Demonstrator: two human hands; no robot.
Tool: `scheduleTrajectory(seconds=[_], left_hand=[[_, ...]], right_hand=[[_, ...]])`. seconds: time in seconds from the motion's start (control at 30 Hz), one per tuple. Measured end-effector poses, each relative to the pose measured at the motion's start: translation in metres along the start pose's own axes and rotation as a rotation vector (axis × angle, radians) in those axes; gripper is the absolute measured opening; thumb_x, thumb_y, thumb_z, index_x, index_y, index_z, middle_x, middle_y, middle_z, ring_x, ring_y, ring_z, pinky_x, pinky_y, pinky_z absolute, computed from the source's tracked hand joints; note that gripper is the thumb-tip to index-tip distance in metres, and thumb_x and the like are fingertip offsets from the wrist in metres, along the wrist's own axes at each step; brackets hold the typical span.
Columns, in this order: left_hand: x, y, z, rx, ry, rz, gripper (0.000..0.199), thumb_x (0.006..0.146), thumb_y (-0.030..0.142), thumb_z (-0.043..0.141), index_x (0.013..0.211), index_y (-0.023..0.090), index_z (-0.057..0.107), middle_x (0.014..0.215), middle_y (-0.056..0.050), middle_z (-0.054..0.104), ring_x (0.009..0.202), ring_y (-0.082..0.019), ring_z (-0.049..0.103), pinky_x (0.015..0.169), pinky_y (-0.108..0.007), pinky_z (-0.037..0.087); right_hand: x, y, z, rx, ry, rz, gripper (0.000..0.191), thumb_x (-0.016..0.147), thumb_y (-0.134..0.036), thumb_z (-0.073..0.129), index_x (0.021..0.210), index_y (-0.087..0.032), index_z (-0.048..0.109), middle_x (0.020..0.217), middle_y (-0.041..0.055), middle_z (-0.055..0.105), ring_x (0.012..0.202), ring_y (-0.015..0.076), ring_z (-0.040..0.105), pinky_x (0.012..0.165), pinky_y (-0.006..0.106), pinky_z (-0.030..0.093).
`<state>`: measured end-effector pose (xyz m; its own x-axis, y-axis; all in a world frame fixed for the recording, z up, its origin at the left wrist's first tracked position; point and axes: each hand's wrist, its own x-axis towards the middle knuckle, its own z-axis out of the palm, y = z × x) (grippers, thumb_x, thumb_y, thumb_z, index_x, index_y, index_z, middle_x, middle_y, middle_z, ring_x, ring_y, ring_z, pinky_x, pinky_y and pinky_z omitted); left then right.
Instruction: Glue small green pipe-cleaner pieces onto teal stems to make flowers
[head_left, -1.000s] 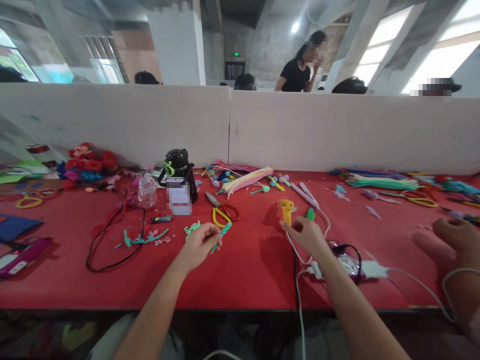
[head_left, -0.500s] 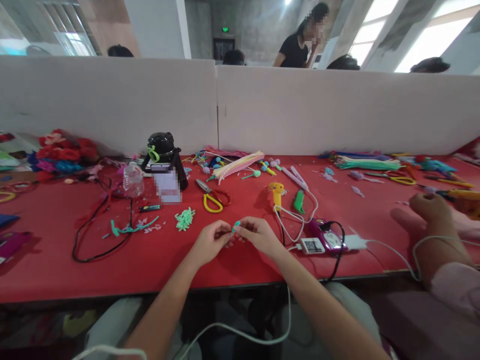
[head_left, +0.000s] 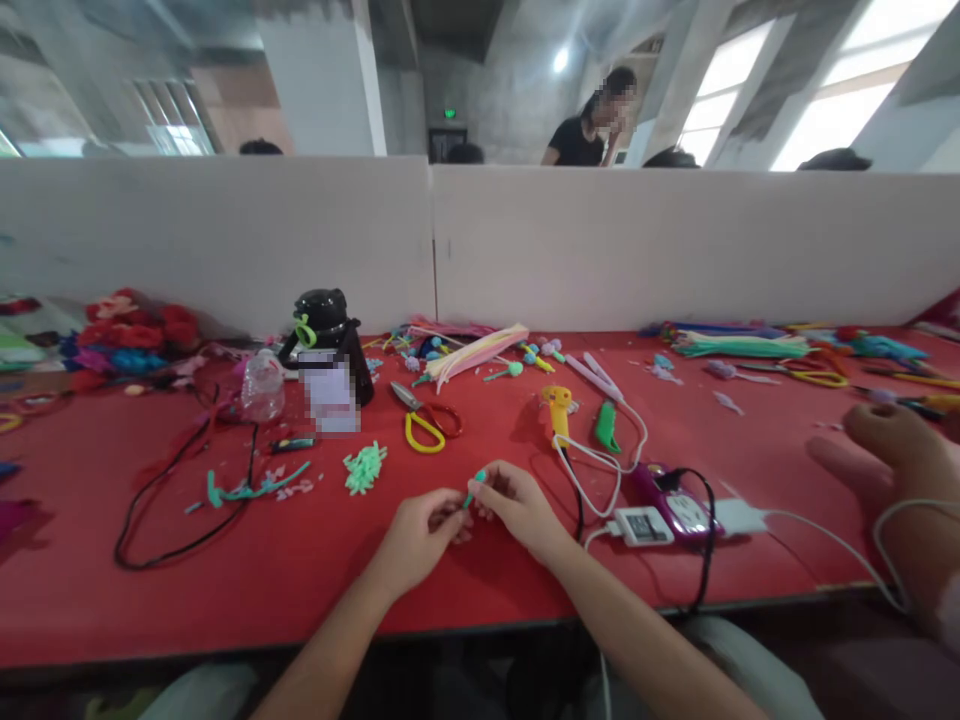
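A short teal-green piece of pipe cleaner [head_left: 474,488] slants between my two hands, low over the red table. My right hand [head_left: 517,508] pinches its upper part between thumb and fingers. The fingertips of my left hand [head_left: 424,535] are closed round its lower end, which they partly hide. To the left of my hands lies a small heap of short mint-green pieces [head_left: 365,468]. Scissors [head_left: 425,420] with one yellow and one red handle rest just beyond them.
At right are a yellow glue gun [head_left: 556,412], a green-handled cutter [head_left: 607,428], white cables and a purple power strip [head_left: 679,510]. Pipe cleaner bundles [head_left: 480,352] lie along the white partition [head_left: 300,240]. A black flask [head_left: 330,340] stands left. A co-worker's hand [head_left: 885,445] is far right.
The camera has tipped up, so the table sits lower in view. More of the teal piece shows between my fingers, and it now slants. The co-worker's hand has shifted slightly.
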<state>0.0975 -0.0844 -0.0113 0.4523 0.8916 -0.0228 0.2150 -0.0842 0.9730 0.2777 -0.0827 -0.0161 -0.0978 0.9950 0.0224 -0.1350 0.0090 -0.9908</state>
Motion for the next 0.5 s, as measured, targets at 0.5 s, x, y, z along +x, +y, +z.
scheduleTrajectory(seconds=[0.5], left_hand=[[0.0032, -0.0003, 0.0002, 0.093, 0.030, -0.062, 0.039, 0.096, 0.051, 0.054, 0.096, 0.017, 0.073, 0.084, -0.009, 0.075, 0.071, -0.020, 0.071, 0.067, -0.027, 0.057]], right_hand=[[0.0051, 0.0030, 0.0004, 0.024, -0.085, 0.019, 0.047, 0.076, -0.062, 0.079, 0.084, -0.018, 0.063, 0.069, -0.0010, 0.063, 0.062, 0.0116, 0.057, 0.061, 0.025, 0.047]])
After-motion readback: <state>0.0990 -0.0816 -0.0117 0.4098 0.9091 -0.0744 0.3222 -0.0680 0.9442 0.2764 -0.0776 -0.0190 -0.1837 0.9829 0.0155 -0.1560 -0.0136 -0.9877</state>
